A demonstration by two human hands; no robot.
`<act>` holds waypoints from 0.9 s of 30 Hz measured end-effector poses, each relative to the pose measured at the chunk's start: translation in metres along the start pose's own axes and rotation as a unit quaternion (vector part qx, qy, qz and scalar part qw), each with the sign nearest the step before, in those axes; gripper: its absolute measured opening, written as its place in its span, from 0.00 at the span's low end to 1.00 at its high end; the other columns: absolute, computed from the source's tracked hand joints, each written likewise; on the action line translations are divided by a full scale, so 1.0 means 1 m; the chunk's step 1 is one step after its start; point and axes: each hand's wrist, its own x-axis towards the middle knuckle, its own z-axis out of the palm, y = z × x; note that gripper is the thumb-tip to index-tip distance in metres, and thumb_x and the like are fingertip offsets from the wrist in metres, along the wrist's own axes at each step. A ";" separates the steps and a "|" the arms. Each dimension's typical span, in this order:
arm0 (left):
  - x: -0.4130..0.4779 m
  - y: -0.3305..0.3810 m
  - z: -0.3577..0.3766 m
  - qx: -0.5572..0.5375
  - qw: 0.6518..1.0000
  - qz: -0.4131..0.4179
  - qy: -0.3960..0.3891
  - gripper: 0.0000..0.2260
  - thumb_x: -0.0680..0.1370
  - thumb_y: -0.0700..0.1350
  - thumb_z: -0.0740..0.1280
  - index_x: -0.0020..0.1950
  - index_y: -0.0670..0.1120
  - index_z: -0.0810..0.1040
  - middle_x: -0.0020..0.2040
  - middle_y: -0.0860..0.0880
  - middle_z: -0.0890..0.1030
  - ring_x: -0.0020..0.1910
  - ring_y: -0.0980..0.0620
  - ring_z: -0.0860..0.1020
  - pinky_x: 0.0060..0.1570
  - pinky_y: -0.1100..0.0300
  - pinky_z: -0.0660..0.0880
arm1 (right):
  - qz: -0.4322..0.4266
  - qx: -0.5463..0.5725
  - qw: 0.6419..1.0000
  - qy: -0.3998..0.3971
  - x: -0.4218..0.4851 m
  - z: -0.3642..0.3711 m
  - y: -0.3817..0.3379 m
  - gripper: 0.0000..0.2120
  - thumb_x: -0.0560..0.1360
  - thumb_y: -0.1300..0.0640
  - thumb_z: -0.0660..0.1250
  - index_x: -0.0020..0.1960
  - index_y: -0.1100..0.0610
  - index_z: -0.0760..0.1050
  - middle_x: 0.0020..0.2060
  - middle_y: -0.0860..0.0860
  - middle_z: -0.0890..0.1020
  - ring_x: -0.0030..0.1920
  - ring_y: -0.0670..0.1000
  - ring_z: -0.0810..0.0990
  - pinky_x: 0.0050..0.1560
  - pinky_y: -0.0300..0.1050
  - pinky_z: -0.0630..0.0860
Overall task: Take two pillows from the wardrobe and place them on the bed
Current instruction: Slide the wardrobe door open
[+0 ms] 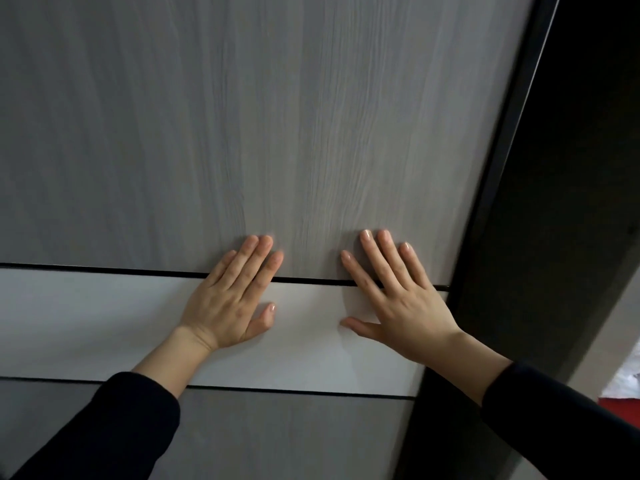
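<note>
Nearest the camera: two black sleeves, left sleeve [114, 427] from the bottom-left corner, right sleeve [561, 420] from the bottom-right.

Both hands are flat on the wardrobe door [277, 116], palms down, holding nothing.
- Left hand [230, 299]: fingers held close together and pointing up, thumb out to the right. Palm sits on the pale band [86, 317] across the door; fingertips cross the dark groove [104, 268] onto the wood-grain panel above.
- Right hand [398, 303]: fingers slightly spread, thumb out to the left. Same layout: palm on the pale band, fingers over the groove onto the upper panel. It sits near the door's right edge.
- The hands are side by side and apart, thumbs pointing at each other.

Door layout, bottom up: darker grey lower panel [277, 441], thin dark line, pale band, dark groove, big grey wood-grain panel filling the top of the view.

A black frame strip [502, 168] runs along the door's right edge. Right of that is a dark surface [571, 168]; can't tell whether it's the wardrobe interior or another panel.

Far right edge, low down: a sliver of white and red fabric [623, 386], too little visible to identify.

Pillows: not in view. Wardrobe is directly in front, under both hands.
</note>
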 end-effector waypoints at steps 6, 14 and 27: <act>-0.043 -0.061 -0.003 0.003 1.000 -0.005 -0.011 0.32 0.75 0.55 0.52 0.75 0.41 0.50 0.78 0.44 0.45 0.77 0.47 0.48 0.75 0.53 0.46 | -0.011 0.006 1.000 0.017 0.044 -0.002 -0.060 0.43 0.70 0.36 0.66 0.76 0.55 0.52 0.75 0.57 0.53 0.75 0.59 0.49 0.73 0.59 0.49; -0.105 -0.148 -0.013 -0.047 0.996 -0.058 -0.048 0.30 0.77 0.56 0.49 0.76 0.45 0.47 0.78 0.49 0.42 0.77 0.49 0.46 0.75 0.54 0.47 | -0.091 -0.041 0.995 0.005 0.086 -0.006 -0.103 0.38 0.73 0.39 0.64 0.76 0.49 0.52 0.75 0.53 0.54 0.75 0.56 0.50 0.73 0.58 0.48; -0.173 -0.195 -0.050 -0.134 0.882 -0.410 -0.190 0.33 0.77 0.62 0.46 0.75 0.45 0.39 0.76 0.37 0.42 0.76 0.41 0.44 0.74 0.46 0.47 | -0.145 -0.014 0.988 0.043 0.185 -0.004 -0.226 0.36 0.72 0.41 0.66 0.75 0.51 0.58 0.75 0.52 0.61 0.74 0.55 0.58 0.73 0.54 0.54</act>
